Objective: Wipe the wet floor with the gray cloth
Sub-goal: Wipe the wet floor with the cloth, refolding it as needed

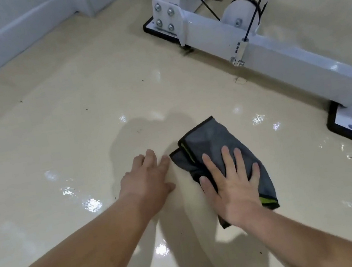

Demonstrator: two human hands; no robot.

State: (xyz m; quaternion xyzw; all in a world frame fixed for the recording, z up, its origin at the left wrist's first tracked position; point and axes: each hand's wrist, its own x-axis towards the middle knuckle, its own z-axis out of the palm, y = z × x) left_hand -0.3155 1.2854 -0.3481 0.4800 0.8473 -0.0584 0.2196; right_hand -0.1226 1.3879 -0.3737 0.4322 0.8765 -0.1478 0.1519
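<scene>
Forearms enter from the bottom edge of the frame, both bare, reaching forward over the glossy cream floor [60, 137]. Right hand [231, 184], lower centre-right: palm down, fingers straight and spread, pressing flat on the rumpled dark gray microfibre cloth [210, 139] with yellow-green trim; nothing is curled round the fabric. Judged reason: a flat palm spreads the load, so more fabric meets the water on each pass. Left hand [147, 179], lower centre: flat on bare floor just beside the cloth's left corner, fingers extended, holding nothing; likely a brace for body weight, though the body is out of view. Cloth lies loosely folded, long axis running from lower right toward centre, its far end sticking out beyond the fingertips. Water: bright glints scattered left, right and below the hands. A duller patch [137, 128] with a visible edge sits just beyond the left hand at mid-frame; water film or shadow, cannot tell. Small dark specks dot the floor. Wiping looks under way, with plenty of wet surface left. Upper right: white painted steel machine frame [284, 53] with bolts, pulleys and black cable, standing on black-edged foot pads [351, 124]; the near pad lies close to wet glints, so strokes on that side would have to stop short. Upper left: pale gray skirting board [17, 40] along the wall, well apart from the cloth.
</scene>
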